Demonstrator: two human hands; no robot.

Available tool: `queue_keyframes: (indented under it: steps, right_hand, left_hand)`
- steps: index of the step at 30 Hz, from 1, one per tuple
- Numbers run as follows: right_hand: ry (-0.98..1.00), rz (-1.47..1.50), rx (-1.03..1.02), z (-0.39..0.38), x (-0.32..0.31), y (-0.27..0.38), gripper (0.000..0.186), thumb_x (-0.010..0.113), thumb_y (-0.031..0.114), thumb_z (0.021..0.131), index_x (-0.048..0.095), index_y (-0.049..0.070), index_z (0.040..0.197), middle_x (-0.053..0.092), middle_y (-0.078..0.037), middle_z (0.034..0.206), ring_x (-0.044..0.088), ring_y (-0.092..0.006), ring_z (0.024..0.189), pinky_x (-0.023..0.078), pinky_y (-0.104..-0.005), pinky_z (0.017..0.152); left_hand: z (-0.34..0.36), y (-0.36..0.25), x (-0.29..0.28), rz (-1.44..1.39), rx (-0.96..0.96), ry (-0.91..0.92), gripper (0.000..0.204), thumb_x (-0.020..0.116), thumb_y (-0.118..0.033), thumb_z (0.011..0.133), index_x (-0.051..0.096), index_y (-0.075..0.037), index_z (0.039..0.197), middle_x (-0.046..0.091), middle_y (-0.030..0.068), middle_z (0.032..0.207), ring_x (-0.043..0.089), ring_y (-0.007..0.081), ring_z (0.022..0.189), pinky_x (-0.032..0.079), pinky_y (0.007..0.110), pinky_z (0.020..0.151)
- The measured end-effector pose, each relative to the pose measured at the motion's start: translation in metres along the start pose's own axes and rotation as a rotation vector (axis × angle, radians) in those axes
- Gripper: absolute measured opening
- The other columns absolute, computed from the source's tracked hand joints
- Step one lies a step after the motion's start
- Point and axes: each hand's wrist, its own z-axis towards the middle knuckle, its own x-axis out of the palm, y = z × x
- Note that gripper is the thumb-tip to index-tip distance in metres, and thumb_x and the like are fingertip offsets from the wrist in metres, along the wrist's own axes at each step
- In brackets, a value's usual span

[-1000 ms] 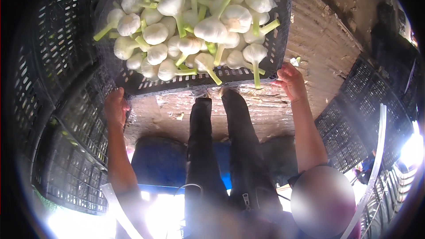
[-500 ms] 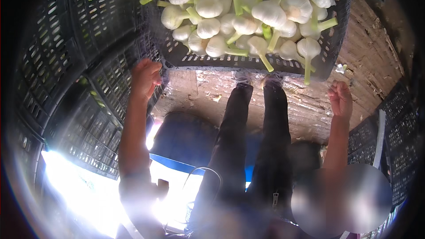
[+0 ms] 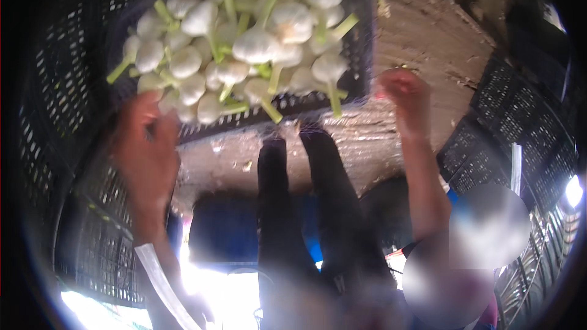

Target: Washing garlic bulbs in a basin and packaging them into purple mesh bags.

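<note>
Fingers of our left hand (image 3: 147,153): parted from thumb, seven o'clock of black crate (image 3: 361,43) of garlic (image 3: 254,46); right hand (image 3: 405,90): blurred, four o'clock, grip unclear. We judge crate-handling underway; steadying calls for both hands.

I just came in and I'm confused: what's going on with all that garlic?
Someone has both hands near a black crate heaped with green-stemmed garlic bulbs. The left hand is at its near left corner; the right hand is by the near right corner. Both hands are blurred, so I can't tell if either grips it. More black crates are on both sides.
</note>
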Motion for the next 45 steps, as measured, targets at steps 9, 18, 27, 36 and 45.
queue_keyframes:
  steps: [9, 18, 27, 36, 45]
  right_hand:
    - [-0.128, -0.021, 0.0, 0.118, -0.002, 0.008, 0.042, 0.053, 0.036, 0.079, 0.054, 0.0, 0.102, 0.059, -0.011, 0.095, 0.058, -0.0151, 0.083, 0.048, -0.0251, 0.065]
    - [0.32, 0.318, 0.299, 0.171, 0.037, 0.034, 0.029, 0.06, 0.036, 0.075, 0.06, 0.007, 0.083, 0.053, 0.001, 0.071, 0.048, -0.0084, 0.064, 0.038, -0.0238, 0.055]
    - [0.428, 0.827, 0.308, 0.213, 0.05, -0.016, 0.002, 0.053, 0.004, 0.077, 0.055, 0.002, 0.078, 0.052, -0.003, 0.066, 0.046, -0.0115, 0.053, 0.036, -0.0254, 0.043]
    - [0.23, 0.794, 0.092, 0.175, 0.035, 0.03, 0.005, 0.054, 0.001, 0.075, 0.057, -0.002, 0.078, 0.061, -0.012, 0.083, 0.054, -0.0132, 0.069, 0.043, -0.0218, 0.059]
    - [0.152, 0.052, -0.329, 0.044, -0.007, -0.002, 0.022, 0.061, 0.006, 0.071, 0.057, 0.005, 0.093, 0.059, -0.006, 0.094, 0.056, -0.0161, 0.081, 0.046, -0.0271, 0.07]
  left_hand:
    - [0.06, -0.079, 0.064, -0.163, 0.439, 0.12, 0.036, 0.061, -0.006, 0.068, 0.048, -0.001, 0.102, 0.046, 0.0156, 0.103, 0.047, 0.0318, 0.093, 0.039, 0.037, 0.08]
    - [0.269, -0.093, 0.107, 0.27, 0.045, 0.642, 0.073, 0.028, -0.061, 0.079, 0.054, 0.003, 0.104, 0.049, 0.0188, 0.113, 0.046, 0.0305, 0.106, 0.034, 0.035, 0.088]
    - [0.275, -0.111, 0.156, -0.31, -0.233, 0.769, 0.028, 0.044, -0.026, 0.082, 0.054, 0.001, 0.081, 0.052, 0.0084, 0.077, 0.046, 0.017, 0.065, 0.036, 0.028, 0.059]
    - [0.285, -0.122, 0.112, -0.562, 0.12, 0.813, 0.042, 0.044, -0.038, 0.084, 0.056, 0.002, 0.089, 0.055, 0.0097, 0.093, 0.052, 0.0169, 0.085, 0.038, 0.027, 0.08]
    - [0.022, -0.098, 0.055, -0.317, 0.138, 0.204, 0.011, 0.053, 0.0, 0.076, 0.056, -0.001, 0.087, 0.056, 0.0084, 0.087, 0.054, 0.0156, 0.076, 0.044, 0.026, 0.069]
